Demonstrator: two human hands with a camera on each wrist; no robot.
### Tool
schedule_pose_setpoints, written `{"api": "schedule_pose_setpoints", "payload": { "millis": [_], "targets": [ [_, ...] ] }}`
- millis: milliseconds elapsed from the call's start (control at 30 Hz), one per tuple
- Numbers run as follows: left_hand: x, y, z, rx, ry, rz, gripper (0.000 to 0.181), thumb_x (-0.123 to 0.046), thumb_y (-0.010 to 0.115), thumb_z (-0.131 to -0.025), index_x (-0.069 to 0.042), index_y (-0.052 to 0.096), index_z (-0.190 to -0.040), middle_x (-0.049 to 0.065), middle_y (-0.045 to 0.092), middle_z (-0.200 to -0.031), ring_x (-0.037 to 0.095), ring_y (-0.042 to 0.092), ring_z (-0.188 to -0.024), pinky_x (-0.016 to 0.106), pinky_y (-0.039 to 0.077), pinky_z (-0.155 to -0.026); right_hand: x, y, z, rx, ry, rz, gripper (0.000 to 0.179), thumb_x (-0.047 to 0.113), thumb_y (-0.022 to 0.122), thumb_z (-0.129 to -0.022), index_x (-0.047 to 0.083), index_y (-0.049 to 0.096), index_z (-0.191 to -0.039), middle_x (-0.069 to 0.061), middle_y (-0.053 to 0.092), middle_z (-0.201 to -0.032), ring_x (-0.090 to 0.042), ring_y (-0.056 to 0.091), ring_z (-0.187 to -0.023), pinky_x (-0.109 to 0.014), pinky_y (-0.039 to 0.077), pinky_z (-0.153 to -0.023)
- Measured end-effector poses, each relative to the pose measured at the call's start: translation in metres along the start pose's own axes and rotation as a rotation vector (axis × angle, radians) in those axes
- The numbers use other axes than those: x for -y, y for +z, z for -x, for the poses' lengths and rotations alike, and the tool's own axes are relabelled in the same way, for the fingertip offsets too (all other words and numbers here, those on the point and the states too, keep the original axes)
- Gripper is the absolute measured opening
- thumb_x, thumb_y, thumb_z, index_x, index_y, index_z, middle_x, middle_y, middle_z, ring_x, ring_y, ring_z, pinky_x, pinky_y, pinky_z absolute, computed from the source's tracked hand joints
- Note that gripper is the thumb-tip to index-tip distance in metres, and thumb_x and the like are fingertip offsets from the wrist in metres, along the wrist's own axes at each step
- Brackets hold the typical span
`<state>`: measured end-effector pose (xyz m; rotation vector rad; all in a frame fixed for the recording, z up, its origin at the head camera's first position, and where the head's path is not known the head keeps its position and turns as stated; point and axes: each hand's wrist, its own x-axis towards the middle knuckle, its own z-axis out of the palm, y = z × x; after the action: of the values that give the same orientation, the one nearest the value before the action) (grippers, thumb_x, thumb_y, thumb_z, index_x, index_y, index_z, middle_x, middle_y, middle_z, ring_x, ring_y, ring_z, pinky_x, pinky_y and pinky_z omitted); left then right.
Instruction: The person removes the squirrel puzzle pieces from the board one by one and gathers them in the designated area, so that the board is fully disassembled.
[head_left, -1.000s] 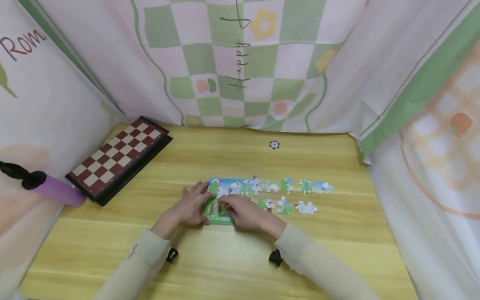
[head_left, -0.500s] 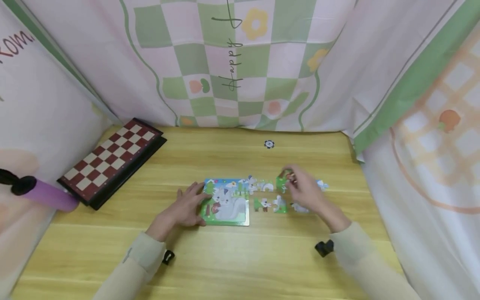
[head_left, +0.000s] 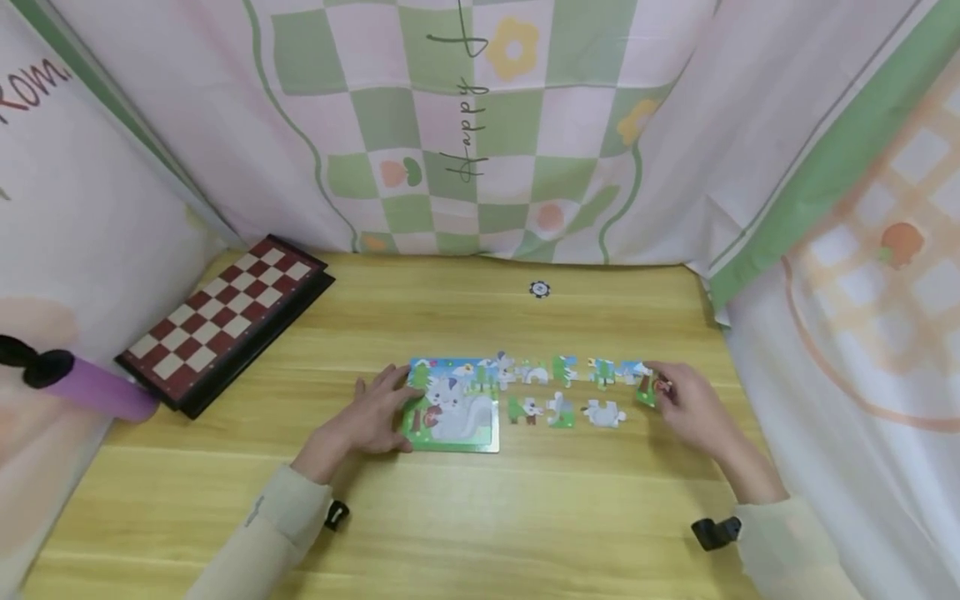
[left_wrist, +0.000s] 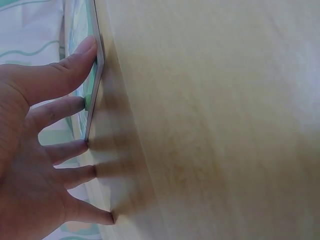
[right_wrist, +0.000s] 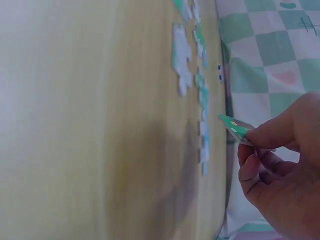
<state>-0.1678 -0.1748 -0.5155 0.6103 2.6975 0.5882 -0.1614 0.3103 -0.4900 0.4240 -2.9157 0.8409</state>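
A puzzle board [head_left: 457, 446] with a squirrel picture lies on the table in the head view. My left hand [head_left: 367, 417] rests on its left edge with spread fingers; in the left wrist view the thumb and index finger touch the board [left_wrist: 96, 55] while other fingertips meet the wood. At the right end of the loose pieces, my right hand [head_left: 693, 412] pinches a green and brown puzzle piece [head_left: 647, 392] between thumb and fingers. The right wrist view shows this puzzle piece [right_wrist: 235, 126] raised above the table, tilted.
Loose puzzle pieces lie in two rows right of the board, among them a grey-white puzzle piece [head_left: 602, 414] and a green one [head_left: 564, 371]. A checkered game board [head_left: 228, 312] stands at the left by a purple cylinder [head_left: 101, 387]. A small round token [head_left: 539, 289] lies farther back.
My right hand has left the puzzle board and carried the pinched puzzle piece rightward past the loose pieces, uncovering the squirrel picture. My left hand stays at the board's left edge.
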Motion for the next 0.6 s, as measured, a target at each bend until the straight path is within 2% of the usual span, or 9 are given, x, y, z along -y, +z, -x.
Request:
{"api": "schedule_pose_setpoints", "payload": {
  "millis": [200,433,600],
  "targets": [
    [-0.001,-0.001,0.000,0.001,-0.009,0.000,0.081,-0.026,0.093,-0.076,-0.011,0.057,-0.146,0.022,0.022,-0.172,0.050,0.015,-0.160,0.087,0.011,-0.116,-0.009,0.002,0.014,0.104,0.128,-0.093,0.051,-0.012,0.061,-0.086,-0.019,0.048,-0.136,-0.031,0.063,-0.111,-0.034,0.068,-0.093,-0.016,0.053,-0.071],
    [-0.002,-0.002,0.000,0.004,-0.010,-0.007,0.081,-0.027,0.092,-0.076,-0.012,0.057,-0.147,0.021,0.022,-0.172,0.050,0.015,-0.160,0.087,0.011,-0.116,-0.019,0.010,0.020,0.137,0.087,-0.049,0.044,-0.012,0.064,-0.085,-0.015,0.059,-0.129,-0.026,0.067,-0.106,-0.028,0.066,-0.091,-0.025,0.055,-0.073],
    [-0.002,-0.003,0.001,0.008,-0.010,-0.004,0.080,-0.027,0.092,-0.076,-0.012,0.057,-0.147,0.021,0.022,-0.172,0.050,0.015,-0.160,0.087,0.010,-0.116,-0.020,0.014,0.021,0.166,0.076,-0.027,0.043,-0.009,0.065,-0.088,-0.014,0.060,-0.130,-0.029,0.066,-0.112,-0.032,0.065,-0.097,-0.042,0.058,-0.081]
  ]
}}
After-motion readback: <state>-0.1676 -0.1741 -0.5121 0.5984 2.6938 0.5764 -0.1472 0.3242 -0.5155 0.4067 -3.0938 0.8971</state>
